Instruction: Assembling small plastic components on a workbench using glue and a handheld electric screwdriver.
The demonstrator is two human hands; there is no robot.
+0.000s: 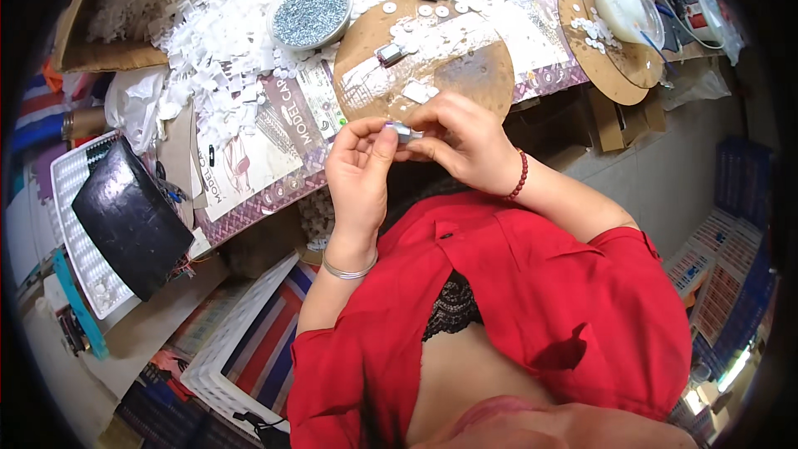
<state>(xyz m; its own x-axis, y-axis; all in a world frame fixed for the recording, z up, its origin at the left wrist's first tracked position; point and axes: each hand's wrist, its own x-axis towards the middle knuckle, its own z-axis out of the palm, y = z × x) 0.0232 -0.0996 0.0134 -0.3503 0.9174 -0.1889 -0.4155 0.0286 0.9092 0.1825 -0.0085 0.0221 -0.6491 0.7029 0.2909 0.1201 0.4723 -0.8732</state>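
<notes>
Plainly, going left to right: a black block (131, 218) lies on a white perforated tray (76, 224) at the far left, and behind it a drift of small white plastic pieces (218, 33) spreads across the table (274, 170). A round clear tub of tiny metal parts (311, 11) stands among them, just left of a round wooden board (465, 75) that carries a few white discs and one more small grey part (388, 53).

In front of that board, above the table's near edge, the left hand (359, 176) and the right hand (464, 143) meet on a small grey metal part (401, 130). Left thumb and fingertips are curled in and pinch its left end; the right hand's fingers are folded around its right end, so both hands grip the same piece between them. A silver bangle sits on the left wrist, a red bead bracelet on the right.

The part looks light, stiff and smooth-sided, so it would likely slip under a loose pinch; a fingertip grip on its flat faces, as here, seems the sound hold. Whether a second, smaller piece is pressed against it I cannot tell, as the fingers cover most of it.

Farther right lie a second wooden disc (619, 62) and a clear lidded tub (628, 7).
</notes>
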